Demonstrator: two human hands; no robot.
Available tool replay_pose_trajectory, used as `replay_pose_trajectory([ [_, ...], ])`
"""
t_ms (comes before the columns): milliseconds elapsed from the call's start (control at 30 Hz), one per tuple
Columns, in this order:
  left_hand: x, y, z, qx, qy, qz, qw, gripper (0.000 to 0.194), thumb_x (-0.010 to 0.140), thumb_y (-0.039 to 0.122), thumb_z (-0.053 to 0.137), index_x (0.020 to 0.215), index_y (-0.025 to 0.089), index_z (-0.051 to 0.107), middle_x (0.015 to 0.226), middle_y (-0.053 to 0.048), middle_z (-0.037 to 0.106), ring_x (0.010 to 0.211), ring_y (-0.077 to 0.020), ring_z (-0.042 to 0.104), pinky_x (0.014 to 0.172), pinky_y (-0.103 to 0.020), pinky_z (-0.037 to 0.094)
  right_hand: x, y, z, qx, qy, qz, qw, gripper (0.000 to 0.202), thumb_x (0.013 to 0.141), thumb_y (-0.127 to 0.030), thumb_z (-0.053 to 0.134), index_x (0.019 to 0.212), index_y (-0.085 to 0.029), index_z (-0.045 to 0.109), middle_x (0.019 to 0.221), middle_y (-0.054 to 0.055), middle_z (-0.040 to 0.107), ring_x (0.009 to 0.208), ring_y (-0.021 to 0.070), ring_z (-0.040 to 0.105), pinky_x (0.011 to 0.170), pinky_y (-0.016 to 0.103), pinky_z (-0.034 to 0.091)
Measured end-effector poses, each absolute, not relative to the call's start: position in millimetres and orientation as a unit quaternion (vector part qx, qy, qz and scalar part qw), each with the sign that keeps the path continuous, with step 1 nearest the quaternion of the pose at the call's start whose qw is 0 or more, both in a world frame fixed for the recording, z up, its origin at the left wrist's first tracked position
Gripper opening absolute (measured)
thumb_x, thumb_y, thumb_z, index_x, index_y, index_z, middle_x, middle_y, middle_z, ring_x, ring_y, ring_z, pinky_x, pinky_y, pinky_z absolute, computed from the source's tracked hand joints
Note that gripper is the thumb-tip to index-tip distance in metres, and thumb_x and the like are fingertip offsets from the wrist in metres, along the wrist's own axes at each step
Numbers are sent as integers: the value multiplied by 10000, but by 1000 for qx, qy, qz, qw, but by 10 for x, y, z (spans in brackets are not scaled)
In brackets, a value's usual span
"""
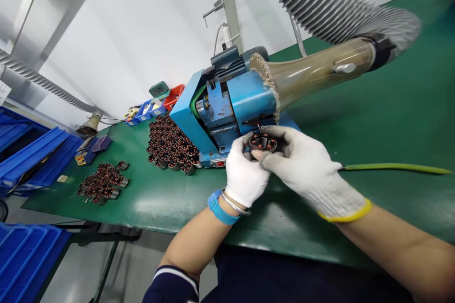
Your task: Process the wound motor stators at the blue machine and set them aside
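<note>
Left hand (247, 170) and right hand (302, 156), both gloved, curl inward on my feed, pinching a copper-wound ring (263, 141) from either side. I see it just before the blue machine (251, 97), contact unclear; forearms (197, 242) converge from lower left and lower right.

From afar I'm seeing blue trays (39, 151) lying at far left, a ribbed hose (50, 83) sloping above, a digital clock (159, 89) sitting beside a red bin (175, 91).
</note>
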State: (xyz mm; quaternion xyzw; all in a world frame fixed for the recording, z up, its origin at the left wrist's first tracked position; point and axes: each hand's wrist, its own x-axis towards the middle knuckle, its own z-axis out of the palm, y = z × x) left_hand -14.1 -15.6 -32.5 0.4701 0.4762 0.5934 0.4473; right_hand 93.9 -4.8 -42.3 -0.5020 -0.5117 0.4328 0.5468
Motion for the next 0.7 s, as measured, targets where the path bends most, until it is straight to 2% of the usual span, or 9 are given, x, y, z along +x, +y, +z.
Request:
replay_pose_trajectory([
  [133,-143,-8,-257,488,475,595,426,570,624,245,946,1087,197,617,1120,-99,777,1026,-250,763,995,-398,605,917,113,-242,-534,-480,431,546,511,640,-291,850,1118,-174,710,1035,112,795,948,324,774,905,478,637],
  [300,-130,57,-138,499,501,580,404,509,633,205,946,1028,195,625,1048,-88,791,978,-250,775,966,-389,615,904,174,-121,-565,-489,384,542,391,630,-318,865,976,-197,729,882,81,786,802,306,759,795,463,639],
  [467,-110,46,-111,506,522,563,393,491,652,168,935,1035,206,631,1066,-84,802,994,-261,780,999,-401,604,919,167,-134,-554,-496,373,556,379,632,-343,873,954,-208,726,837,70,774,735,284,739,749,442,631],
  [700,-111,94,-166,518,548,542,371,515,668,151,904,1070,218,590,1070,-99,794,1011,-301,775,942,-424,620,913,194,-158,-553,-476,383,566,368,640,-323,864,959,-201,728,843,69,778,762,286,747,745,428,630],
])
